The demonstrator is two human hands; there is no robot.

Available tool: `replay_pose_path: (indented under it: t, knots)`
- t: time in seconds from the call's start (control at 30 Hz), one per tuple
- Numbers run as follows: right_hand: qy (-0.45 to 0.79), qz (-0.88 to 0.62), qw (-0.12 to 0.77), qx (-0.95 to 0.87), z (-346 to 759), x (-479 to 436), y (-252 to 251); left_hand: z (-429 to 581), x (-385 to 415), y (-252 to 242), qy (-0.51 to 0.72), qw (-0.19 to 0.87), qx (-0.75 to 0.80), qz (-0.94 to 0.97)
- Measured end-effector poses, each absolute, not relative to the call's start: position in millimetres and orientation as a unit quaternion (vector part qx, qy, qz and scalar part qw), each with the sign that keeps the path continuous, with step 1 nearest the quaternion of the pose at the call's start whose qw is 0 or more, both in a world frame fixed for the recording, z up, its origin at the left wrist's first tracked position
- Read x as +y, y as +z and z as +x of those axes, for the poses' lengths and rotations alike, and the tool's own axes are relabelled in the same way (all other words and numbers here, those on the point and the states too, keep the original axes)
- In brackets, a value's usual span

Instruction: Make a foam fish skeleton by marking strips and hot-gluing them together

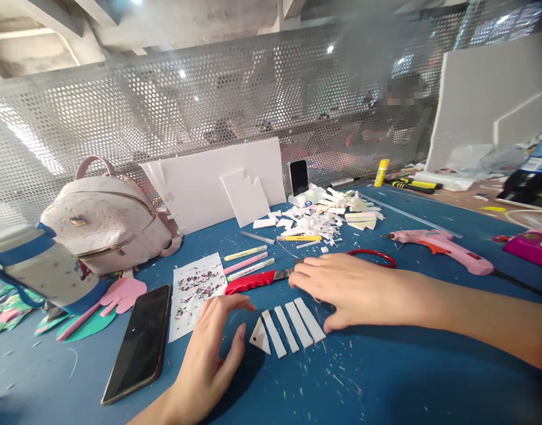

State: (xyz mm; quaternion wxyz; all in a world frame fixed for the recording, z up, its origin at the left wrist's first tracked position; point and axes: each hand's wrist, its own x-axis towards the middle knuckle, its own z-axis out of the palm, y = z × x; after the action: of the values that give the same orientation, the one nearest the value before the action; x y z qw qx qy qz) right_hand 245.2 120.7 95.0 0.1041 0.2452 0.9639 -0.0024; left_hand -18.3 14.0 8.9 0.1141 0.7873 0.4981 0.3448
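My left hand hovers low over the blue table, fingers spread and empty, just left of a row of white foam strips and a small white foam triangle. My right hand lies flat with fingers stretched out, its thumb touching the rightmost strip and its fingertips by the blade end of a red utility knife. The hand partly covers red-handled scissors.
A black phone lies at the left beside a speckled paper sheet. Three pastel pens, a foam scrap pile, a pink glue gun, a white backpack and upright foam boards stand behind.
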Motion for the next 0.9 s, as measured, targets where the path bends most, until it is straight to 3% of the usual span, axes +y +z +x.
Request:
replay_pose_path:
  t: [0.37,0.9]
  knots:
    - [-0.008,0.282,0.131,0.950,245,143,87,-19,13,10,0.346,0.114,0.495,0.788]
    - [-0.089,0.277,0.069,0.954,250,138,102,-20,12,8,0.352,0.098,0.493,0.790]
